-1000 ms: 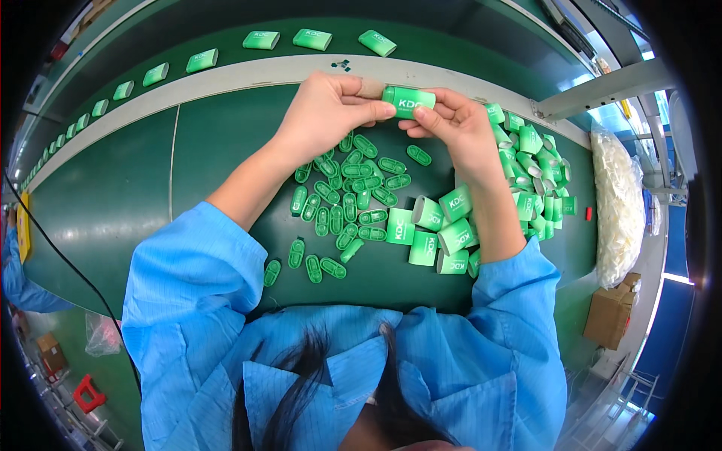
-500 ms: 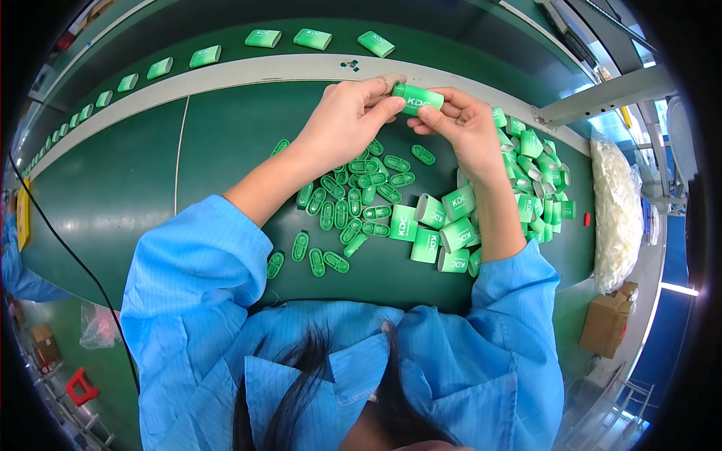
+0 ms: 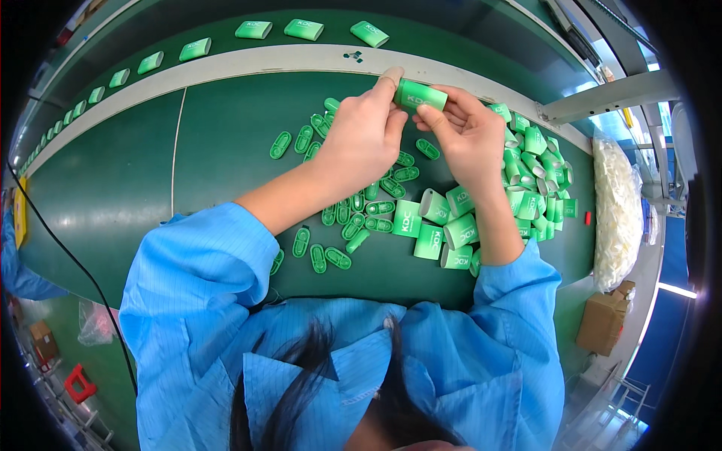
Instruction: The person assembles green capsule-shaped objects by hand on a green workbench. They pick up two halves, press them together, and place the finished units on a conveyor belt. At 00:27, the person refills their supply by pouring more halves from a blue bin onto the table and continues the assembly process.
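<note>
Above the green table, a glossy green flattened oval casing (image 3: 421,96) with white lettering is held between my two hands. My right hand (image 3: 472,139) grips its right end, thumb across the front and fingers behind. My left hand (image 3: 363,134) is curled at the left end, its index finger against the upper corner and its thumb lower, off the front face. Part of the left fingers' contact is hidden. Below my hands lie several loose green oval end caps (image 3: 301,242). Open-ended green casings (image 3: 429,240) are heaped beside and beyond my right forearm.
A white rail (image 3: 301,60) runs behind the work surface. Past it, a row of green casings (image 3: 304,29) lies on a green belt. A clear bag of pale pieces (image 3: 617,214) stands at the right edge, above a cardboard box (image 3: 604,322). A black cable (image 3: 68,252) hangs at left.
My left hand has turned, its thumb dropping away from the casing's front. The held casing is tilted slightly differently. Casings on the far belt have shifted a little left.
</note>
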`<state>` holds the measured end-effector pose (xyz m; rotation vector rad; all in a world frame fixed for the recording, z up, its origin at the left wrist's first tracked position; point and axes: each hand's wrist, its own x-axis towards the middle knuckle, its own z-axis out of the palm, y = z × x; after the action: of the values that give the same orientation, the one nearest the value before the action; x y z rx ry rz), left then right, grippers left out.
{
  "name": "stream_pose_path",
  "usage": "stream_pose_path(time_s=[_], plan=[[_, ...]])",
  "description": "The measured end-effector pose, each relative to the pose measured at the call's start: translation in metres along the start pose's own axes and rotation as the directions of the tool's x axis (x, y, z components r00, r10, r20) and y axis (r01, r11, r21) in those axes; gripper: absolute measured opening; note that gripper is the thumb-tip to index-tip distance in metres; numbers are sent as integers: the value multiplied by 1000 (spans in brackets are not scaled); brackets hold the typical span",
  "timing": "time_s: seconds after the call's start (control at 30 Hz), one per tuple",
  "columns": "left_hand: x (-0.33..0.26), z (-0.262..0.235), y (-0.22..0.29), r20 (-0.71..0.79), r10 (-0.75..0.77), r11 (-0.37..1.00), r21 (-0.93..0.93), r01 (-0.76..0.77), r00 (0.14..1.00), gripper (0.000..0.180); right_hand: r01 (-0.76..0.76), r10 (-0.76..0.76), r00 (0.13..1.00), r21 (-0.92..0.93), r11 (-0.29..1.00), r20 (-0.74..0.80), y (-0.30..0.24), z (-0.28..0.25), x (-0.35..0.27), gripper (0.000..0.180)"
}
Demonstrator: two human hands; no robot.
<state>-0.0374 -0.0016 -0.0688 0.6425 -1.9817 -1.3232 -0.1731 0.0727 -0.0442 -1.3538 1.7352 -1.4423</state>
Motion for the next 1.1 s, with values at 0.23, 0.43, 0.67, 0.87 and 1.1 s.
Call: stream_pose_path(time_s=[0.23, 0.43, 0.67, 0.87, 1.1], plan=[[36, -5, -11, -119, 98, 970, 233, -68, 988, 61, -147, 149, 983, -27, 989, 110, 12, -20, 62, 25], [29, 12, -5, 284, 276, 824, 423, -378, 918, 36, -340, 373, 928, -406, 849, 3, 59, -53, 136, 39], [28, 19, -6, 423, 134, 818, 463, -341, 896, 24, -35, 109, 991, -635, 772, 78, 43, -106, 101, 43], [32, 0, 0, 319, 49, 965, 228, -127, 946, 21, 89, 267, 909, -774, 627, 320, -5, -111, 18, 41], [36, -12, -11, 303, -86, 992, -63, 110, 949, 25, 58, 97, 967, -575, 816, 235, -15, -73, 17, 24]])
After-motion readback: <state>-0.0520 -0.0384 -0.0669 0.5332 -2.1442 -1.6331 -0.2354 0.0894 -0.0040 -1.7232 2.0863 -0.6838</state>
